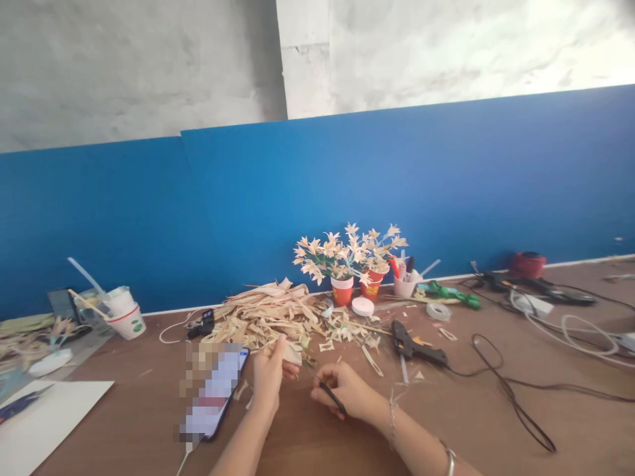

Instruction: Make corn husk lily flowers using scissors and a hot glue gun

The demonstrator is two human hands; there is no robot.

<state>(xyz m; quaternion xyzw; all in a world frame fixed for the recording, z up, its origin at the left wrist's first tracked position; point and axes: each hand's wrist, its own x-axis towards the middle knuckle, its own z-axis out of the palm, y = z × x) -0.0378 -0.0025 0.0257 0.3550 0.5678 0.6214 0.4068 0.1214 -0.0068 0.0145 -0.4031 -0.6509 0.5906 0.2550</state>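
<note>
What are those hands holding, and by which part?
The right hand holds what look like black-handled metal scissors by the handles. The left hand pinches a thin, pale, husk-like piece; exactly where on it cannot be told.

Left grip point(270, 371) pinched, right grip point(341, 391) curled

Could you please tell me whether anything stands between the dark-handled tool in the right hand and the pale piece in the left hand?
Nothing visible does: the dark-handled tool in the right hand points toward the pale piece in the left hand. Whether its tip touches the piece is too blurred to tell.
</note>
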